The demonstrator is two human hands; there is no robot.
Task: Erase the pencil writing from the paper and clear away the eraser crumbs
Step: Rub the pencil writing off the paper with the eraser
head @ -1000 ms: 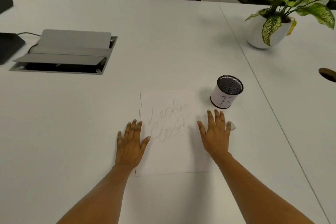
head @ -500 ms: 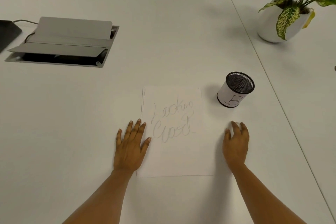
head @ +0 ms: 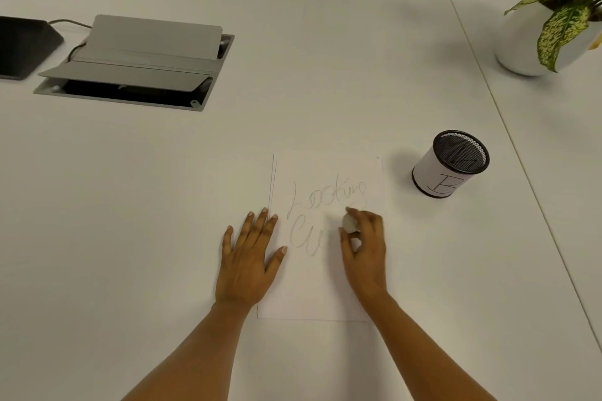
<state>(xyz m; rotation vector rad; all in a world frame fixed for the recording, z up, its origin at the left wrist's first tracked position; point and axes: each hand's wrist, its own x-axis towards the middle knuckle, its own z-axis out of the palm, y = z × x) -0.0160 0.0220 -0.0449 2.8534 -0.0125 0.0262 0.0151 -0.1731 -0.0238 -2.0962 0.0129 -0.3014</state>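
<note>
A small pale-grey eraser (head: 350, 223) is pinched in the curled fingers of the right hand (head: 365, 254), over the right end of the lower line of grey pencil writing (head: 329, 195) on the white paper sheet (head: 325, 296). Both lines are run across the sheet, leftward and beyond the eraser. The sheet's left edge is pressed by the flat, spread left hand (head: 247, 264).
</note>
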